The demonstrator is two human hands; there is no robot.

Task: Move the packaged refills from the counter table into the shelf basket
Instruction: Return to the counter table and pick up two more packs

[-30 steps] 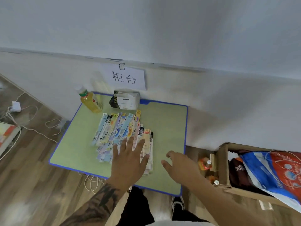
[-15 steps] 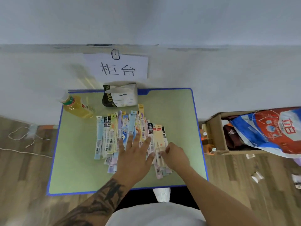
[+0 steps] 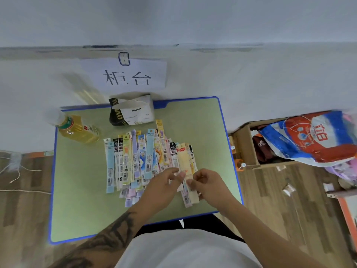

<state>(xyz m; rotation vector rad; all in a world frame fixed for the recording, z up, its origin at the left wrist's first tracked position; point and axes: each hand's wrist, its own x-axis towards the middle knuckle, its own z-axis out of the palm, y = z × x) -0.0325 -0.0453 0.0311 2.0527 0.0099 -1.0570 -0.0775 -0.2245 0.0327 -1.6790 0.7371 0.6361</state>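
Several long, narrow packaged refills (image 3: pixel 135 161) lie side by side in a spread on the green counter table (image 3: pixel 77 190) with a blue rim. My left hand (image 3: pixel 162 186) and my right hand (image 3: pixel 208 186) meet over the right end of the spread. Their fingertips pinch the lower part of the pale yellow refill packs (image 3: pixel 184 163) there. The shelf basket is not in view.
A bottle of yellow drink (image 3: pixel 77 128) lies at the table's back left and a black-and-white pack (image 3: pixel 131 113) stands at the back by the wall sign (image 3: pixel 125 75). A cardboard box (image 3: pixel 245 146) with a red-blue bag (image 3: pixel 313 138) sits on the floor to the right. Cables lie on the floor at left.
The view has turned to face the table squarely. My left hand lifted off the spread and curled its fingers; both hands closed on the rightmost packs.
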